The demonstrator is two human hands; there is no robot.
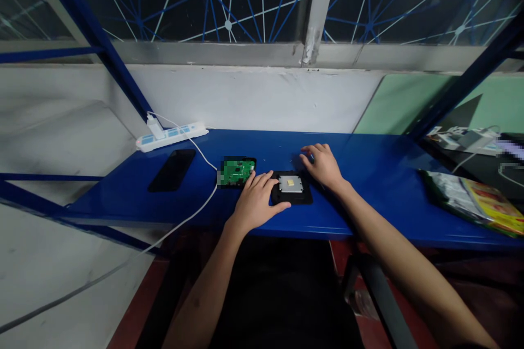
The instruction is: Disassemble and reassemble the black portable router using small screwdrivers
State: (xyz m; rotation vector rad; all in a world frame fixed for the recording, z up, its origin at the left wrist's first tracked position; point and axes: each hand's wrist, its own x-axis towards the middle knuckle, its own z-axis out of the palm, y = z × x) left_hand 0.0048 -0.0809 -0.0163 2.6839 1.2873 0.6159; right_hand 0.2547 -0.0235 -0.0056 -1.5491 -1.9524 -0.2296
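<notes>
My left hand (254, 199) lies with fingers spread across the gap between two parts on the blue desk. Its fingertips reach the near right edge of a green circuit board (235, 173) in a dark frame. Thumb and index finger touch the left side of a black casing piece (290, 198), which carries a silver metal plate (285, 185) with a small yellowish square on it. My right hand (324, 164) rests on the desk just beyond and right of that casing. Its fingers are bent, with the thumb apart from the index finger, and no object shows between them.
A black phone (172, 170) lies at the left, below a white power strip (174, 136) with a charger plugged in. A white cable (192, 218) runs past the circuit board and off the desk. At the right lies a colourful packet (475, 199).
</notes>
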